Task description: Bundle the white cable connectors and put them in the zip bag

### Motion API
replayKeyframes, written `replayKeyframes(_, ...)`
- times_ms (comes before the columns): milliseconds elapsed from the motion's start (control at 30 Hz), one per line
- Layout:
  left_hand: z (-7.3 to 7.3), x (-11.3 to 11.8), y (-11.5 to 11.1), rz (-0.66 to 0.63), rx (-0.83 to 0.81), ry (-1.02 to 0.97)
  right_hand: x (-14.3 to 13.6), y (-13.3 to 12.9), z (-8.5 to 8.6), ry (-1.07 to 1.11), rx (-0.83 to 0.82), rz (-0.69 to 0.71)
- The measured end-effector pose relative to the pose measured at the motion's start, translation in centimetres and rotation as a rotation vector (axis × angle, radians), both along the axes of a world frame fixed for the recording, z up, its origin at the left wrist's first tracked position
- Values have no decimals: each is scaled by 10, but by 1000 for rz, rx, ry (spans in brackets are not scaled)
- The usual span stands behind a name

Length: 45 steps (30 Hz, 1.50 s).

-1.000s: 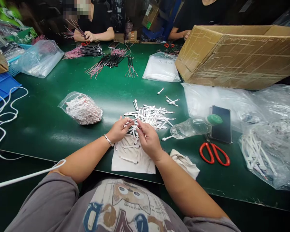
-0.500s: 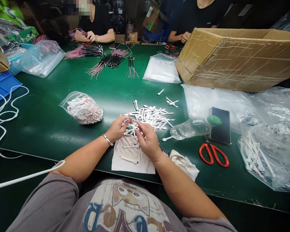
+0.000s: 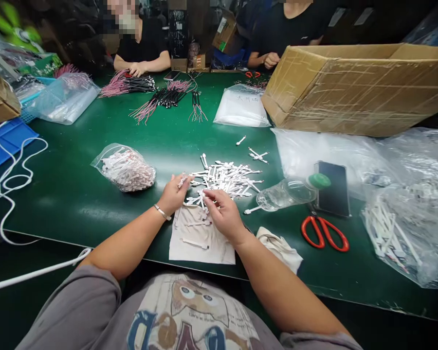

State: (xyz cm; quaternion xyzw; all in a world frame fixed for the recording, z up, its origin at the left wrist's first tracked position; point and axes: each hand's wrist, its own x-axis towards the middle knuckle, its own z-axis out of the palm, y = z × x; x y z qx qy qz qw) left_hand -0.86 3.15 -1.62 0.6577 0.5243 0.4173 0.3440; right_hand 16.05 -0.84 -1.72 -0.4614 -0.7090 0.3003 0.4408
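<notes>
Several short white cables with small plugs are held in the curled fingers of my left hand (image 3: 173, 194). Close by on its right, my right hand (image 3: 224, 214) has thumb and fingertips drawn together at the near edge of the pile of white cables (image 3: 228, 177); whatever lies between those fingertips is hidden. Under and in front of the hands is a pale cloth (image 3: 200, 253), and a few single white cables (image 3: 195, 243) rest on it. A clear bag of white cables (image 3: 127, 167) sits left of my left hand.
To the right are a bottle with a green cap (image 3: 286, 193), a phone (image 3: 333, 189), red-handled scissors (image 3: 324, 233), a crumpled cloth (image 3: 279, 248) and a plastic bag of cables (image 3: 397, 233). A large cardboard box (image 3: 350, 95) stands behind. Two people sit across the green table (image 3: 65, 170).
My left hand has moved slightly left, away from my right hand. The fingertips of my right hand have come closer together over the pile's edge. The view has shifted slightly.
</notes>
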Motion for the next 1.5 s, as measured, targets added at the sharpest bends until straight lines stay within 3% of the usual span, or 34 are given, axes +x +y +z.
replayKeyframes(100,10,4,-20,-245,243,164,-1,-4,5,119,-105,134)
replayKeyframes(200,15,5,-33,-344,391,310,-2,-7,11,237,-159,244)
replayKeyframes(400,20,9,-42,-472,415,412,-3,-7,9,162,-216,383)
replayKeyframes(567,28,13,-45,-471,147,220,-9,-13,6,160,-477,397)
replayKeyframes(633,29,13,-44,-482,-63,16,-13,-17,7,242,-715,414)
replayKeyframes(733,26,12,-41,-534,-503,-292,-16,-21,10,408,-1038,420)
replayKeyframes(833,22,11,-38,-543,-767,-527,-14,-20,11,542,-1152,374)
replayKeyframes(967,17,12,-35,-462,-808,-691,-11,-16,12,617,-1223,326)
replayKeyframes(1267,12,16,-33,-346,-797,-674,-12,-17,10,752,-1269,273)
replayKeyframes(1500,16,17,-34,-334,-861,-702,-11,-18,4,529,-1076,277)
